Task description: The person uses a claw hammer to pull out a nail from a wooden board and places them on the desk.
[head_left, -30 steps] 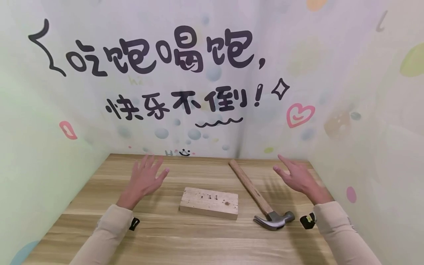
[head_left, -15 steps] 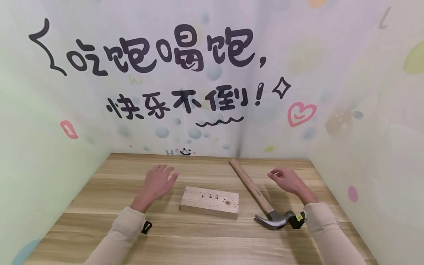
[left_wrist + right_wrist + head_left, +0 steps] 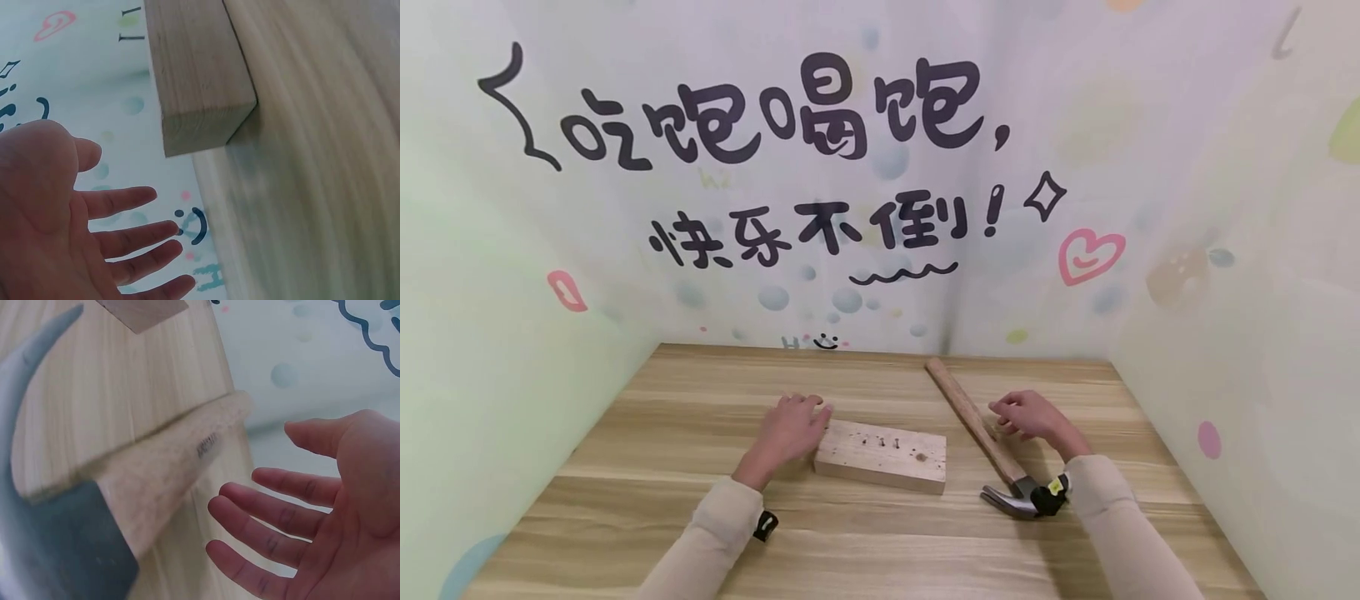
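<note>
The fingers (image 3: 137,237) of my left hand (image 3: 790,429) are spread apart and grip nothing; they are just beside the end of the wooden block (image 3: 880,462), and from the left wrist I see a gap between. The fingers of my right hand (image 3: 1030,414) are a little bent, also with nothing in them, just beside the hammer (image 3: 988,442) but not touching it.

This hammer lies on the counter (image 3: 625,517), to the right of the block. Its wooden handle (image 3: 968,412) points away from me, and its steel head (image 3: 1011,504) is nearer, partly covered by my wrist camera (image 3: 1049,497). I judge it is stiff and hard to damage, with most weight in the head. So the handle is the place to hold, toward its far end; smooth wood may slip a little in a weak grip.

The block looks rigid and rather light. Its left end is good for holding, away from the 2 small nails (image 3: 889,442) standing on its top.
</note>
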Motion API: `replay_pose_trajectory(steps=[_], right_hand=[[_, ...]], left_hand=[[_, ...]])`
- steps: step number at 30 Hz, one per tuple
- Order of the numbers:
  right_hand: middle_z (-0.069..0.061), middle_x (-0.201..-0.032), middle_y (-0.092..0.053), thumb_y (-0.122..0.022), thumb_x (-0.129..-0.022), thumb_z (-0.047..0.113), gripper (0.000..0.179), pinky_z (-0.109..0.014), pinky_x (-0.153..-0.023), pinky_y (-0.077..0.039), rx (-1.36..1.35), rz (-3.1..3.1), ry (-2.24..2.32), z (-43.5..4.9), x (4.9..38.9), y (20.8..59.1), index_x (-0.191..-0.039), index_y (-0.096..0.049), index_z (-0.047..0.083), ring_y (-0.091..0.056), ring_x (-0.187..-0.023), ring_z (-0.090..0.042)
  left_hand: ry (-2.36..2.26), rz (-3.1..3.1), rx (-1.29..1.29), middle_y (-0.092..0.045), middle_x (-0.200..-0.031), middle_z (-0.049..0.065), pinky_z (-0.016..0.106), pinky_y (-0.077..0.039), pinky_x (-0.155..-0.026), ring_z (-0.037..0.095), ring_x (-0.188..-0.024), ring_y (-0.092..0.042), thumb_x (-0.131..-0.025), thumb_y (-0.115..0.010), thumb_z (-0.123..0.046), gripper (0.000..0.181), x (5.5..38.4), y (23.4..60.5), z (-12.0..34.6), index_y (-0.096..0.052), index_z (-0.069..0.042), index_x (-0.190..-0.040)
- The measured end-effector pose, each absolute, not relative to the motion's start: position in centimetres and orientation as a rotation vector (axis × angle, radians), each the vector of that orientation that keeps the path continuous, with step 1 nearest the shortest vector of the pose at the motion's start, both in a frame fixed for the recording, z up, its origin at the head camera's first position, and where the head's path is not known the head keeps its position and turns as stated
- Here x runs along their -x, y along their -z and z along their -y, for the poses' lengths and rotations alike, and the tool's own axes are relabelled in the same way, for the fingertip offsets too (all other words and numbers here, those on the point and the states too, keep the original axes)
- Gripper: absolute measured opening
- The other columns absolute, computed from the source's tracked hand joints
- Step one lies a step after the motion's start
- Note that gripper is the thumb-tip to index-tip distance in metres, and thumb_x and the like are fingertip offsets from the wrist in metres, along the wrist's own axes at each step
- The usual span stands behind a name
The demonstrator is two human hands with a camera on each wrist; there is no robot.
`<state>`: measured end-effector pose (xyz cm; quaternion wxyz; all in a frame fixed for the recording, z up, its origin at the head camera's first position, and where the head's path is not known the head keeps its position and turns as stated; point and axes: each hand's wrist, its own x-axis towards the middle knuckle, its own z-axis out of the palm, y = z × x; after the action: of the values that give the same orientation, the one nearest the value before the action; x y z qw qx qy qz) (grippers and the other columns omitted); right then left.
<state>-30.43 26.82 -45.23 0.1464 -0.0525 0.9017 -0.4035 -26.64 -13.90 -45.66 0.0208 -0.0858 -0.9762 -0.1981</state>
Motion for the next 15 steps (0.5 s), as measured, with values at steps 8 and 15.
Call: replay_pose_trajectory(steps=[8,15], right_hand=[[-0.014,-0.092,-0.064,-0.054,-0.101,0.028,0.040,-0.040,-0.070,-0.057,0.044,-2.554,1.146,-25.2,30.4,45.8,-0.120,-0.061,-0.007,-0.065,-0.082,-0.022],[-0.005,-0.072,-0.053,-0.058,-0.097,0.028,0.034,-0.029,-0.055,-0.049,-0.026,-2.601,1.098,-24.2,30.6,46.8,-0.108,-0.067,-0.003,-0.053,-0.065,-0.015]], left_hand=[[0.657,3.030,0.242,-0.060,-0.130,0.022,0.058,-0.045,-0.096,0.042,-0.120,-0.054,-0.105,-0.042,-0.037,0.047,26.3,46.8,12.7,-0.059,-0.004,-0.133],[0.667,3.020,0.236,-0.066,-0.120,0.019,0.052,-0.052,-0.088,0.038,-0.110,-0.062,-0.104,-0.045,-0.035,0.043,26.3,47.3,11.9,-0.063,-0.003,-0.128]])
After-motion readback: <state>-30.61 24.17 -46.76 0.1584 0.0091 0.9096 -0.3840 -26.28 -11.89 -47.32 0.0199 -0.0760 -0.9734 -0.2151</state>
